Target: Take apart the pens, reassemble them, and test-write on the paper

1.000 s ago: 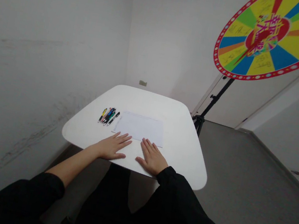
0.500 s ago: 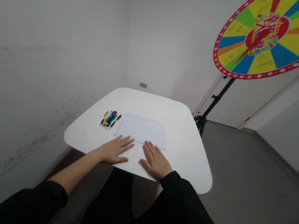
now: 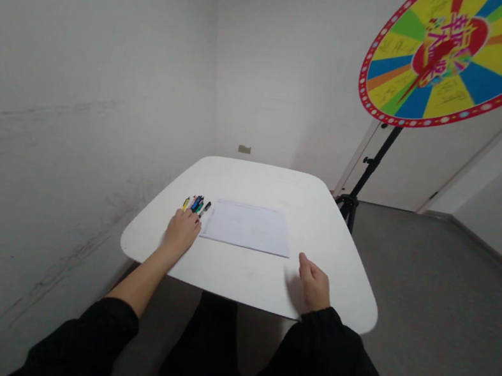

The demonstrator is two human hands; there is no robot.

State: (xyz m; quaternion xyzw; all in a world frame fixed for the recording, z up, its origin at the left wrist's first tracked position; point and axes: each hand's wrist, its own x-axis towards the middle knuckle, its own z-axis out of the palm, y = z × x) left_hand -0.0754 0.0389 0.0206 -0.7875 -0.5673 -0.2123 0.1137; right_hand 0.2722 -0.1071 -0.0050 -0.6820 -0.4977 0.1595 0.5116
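A white sheet of paper [image 3: 249, 226] lies flat near the middle of the white table [image 3: 275, 186]. Several coloured pens [image 3: 196, 204] lie side by side just left of the sheet. My left hand [image 3: 181, 231] rests palm down over the near ends of the pens, its fingers reaching onto them; whether it grips one is hidden. My right hand [image 3: 313, 284] sits at the table's front right, off the paper, with fingers loosely curled and thumb up, and nothing seen in it.
A bare white wall runs close along the left side of the table. A large colourful prize wheel [image 3: 459, 56] stands on a black tripod stand [image 3: 364, 176] behind the table's right corner. Grey floor [image 3: 443, 312] spreads to the right.
Both hands left the paper's near edge. The left hand went forward and left onto the pens. The right hand drew back to the right and curled. The view shifted slightly.
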